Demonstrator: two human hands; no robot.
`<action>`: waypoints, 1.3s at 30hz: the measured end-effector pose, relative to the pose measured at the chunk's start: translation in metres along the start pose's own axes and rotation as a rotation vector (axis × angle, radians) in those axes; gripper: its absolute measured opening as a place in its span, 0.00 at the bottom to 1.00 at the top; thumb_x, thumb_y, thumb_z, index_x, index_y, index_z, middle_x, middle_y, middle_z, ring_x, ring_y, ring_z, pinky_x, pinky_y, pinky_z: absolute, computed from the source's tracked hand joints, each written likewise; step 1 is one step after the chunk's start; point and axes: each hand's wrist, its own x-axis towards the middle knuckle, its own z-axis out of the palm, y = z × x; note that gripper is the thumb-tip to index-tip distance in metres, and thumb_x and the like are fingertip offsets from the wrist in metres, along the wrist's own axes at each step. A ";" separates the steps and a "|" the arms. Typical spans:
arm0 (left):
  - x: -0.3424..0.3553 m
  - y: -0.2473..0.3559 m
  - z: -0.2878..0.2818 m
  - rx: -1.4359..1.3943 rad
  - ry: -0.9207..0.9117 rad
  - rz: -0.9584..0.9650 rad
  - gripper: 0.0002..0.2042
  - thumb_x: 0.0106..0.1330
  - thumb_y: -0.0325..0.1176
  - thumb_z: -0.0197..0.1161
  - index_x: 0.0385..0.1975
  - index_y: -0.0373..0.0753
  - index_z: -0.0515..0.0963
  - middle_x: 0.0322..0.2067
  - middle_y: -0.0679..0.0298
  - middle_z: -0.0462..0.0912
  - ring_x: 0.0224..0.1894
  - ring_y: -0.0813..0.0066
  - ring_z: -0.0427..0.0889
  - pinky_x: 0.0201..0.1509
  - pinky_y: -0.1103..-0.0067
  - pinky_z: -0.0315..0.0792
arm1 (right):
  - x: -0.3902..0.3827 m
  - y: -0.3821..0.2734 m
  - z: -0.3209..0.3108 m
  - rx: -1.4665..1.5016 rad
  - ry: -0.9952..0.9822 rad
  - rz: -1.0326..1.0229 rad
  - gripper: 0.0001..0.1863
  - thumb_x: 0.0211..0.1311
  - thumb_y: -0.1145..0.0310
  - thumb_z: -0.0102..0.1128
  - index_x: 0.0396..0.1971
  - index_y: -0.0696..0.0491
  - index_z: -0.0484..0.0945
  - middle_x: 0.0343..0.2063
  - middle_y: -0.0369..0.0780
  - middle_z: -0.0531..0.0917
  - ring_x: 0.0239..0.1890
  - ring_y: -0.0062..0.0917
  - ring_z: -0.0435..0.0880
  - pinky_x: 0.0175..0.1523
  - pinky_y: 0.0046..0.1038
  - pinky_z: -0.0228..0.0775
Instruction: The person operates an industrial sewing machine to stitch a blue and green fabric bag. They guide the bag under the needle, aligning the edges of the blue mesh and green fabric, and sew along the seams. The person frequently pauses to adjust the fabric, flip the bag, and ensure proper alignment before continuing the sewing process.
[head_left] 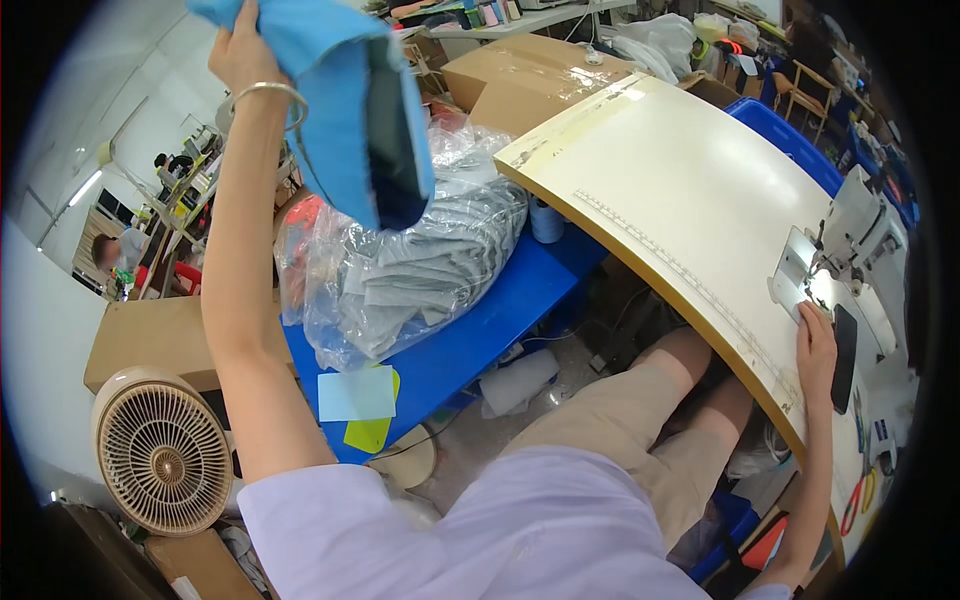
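My left hand (240, 55), raised at the upper left, is closed on the edge of a light blue fabric piece (345, 115). The cloth hangs down beside my wrist, and a gap in it shows a dark inside. Over on the right, my right hand (818, 348) rests on the white sewing table (680, 170). Its fingers are loosely stretched toward the metal plate of a sewing machine (850, 235), with nothing visible in them. A lit lamp glows by the needle area. Beside that hand lies a black phone-like slab (845, 358).
A clear bag of grey garments (420, 275) sits on a blue surface (480, 345), near light blue and yellow-green sheets (357, 394). A fan (163, 458) stands lower left. Cardboard boxes (540, 75), a blue bin (785, 140) and red-handled scissors (851, 508) surround the table. Another person (125, 248) sits far left.
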 end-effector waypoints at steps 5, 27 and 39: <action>-0.089 0.093 0.089 -0.157 0.028 -0.016 0.22 0.71 0.39 0.65 0.58 0.30 0.76 0.49 0.56 0.83 0.49 0.66 0.82 0.56 0.73 0.78 | 0.001 -0.008 -0.008 -0.027 -0.008 -0.008 0.15 0.70 0.74 0.54 0.54 0.58 0.81 0.56 0.48 0.83 0.59 0.42 0.80 0.65 0.36 0.70; -0.304 -0.006 0.289 -0.016 -1.314 0.118 0.38 0.70 0.55 0.62 0.65 0.24 0.69 0.65 0.39 0.72 0.68 0.47 0.72 0.72 0.64 0.66 | -0.001 -0.179 0.002 1.142 -0.185 0.706 0.13 0.67 0.66 0.66 0.38 0.63 0.84 0.31 0.36 0.87 0.32 0.16 0.83 0.35 0.23 0.76; -0.417 -0.090 0.209 0.337 -1.605 0.323 0.26 0.69 0.48 0.61 0.56 0.30 0.78 0.48 0.45 0.84 0.52 0.54 0.85 0.54 0.54 0.74 | -0.084 -0.236 0.069 0.957 -0.206 0.592 0.28 0.63 0.56 0.70 0.15 0.64 0.73 0.11 0.48 0.74 0.15 0.32 0.76 0.24 0.38 0.68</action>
